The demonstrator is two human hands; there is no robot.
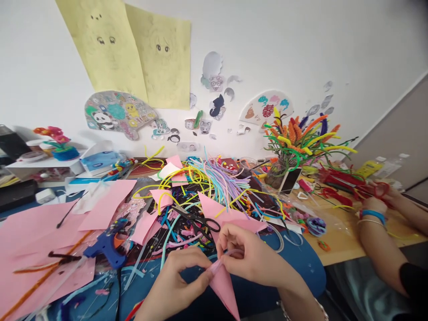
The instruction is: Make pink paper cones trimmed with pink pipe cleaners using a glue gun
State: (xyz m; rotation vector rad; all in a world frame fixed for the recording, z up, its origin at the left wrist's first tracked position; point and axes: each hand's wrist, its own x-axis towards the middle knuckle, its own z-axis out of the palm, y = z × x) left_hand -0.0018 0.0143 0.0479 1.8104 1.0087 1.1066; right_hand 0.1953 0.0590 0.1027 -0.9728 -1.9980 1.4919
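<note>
While pinching the tip of folded pink paper [226, 289] narrowly with left hand [180, 278] and right hand [252, 258], holding it nearer than black scissors [191, 216]; apparently gripping a lilac strip [236, 252] there too, partly hidden.

this was a craft workspace, its blue table [307, 263] strewn with pink paper sheets [30, 232] and fuzzy pastel pipe cleaners [217, 178].
</note>
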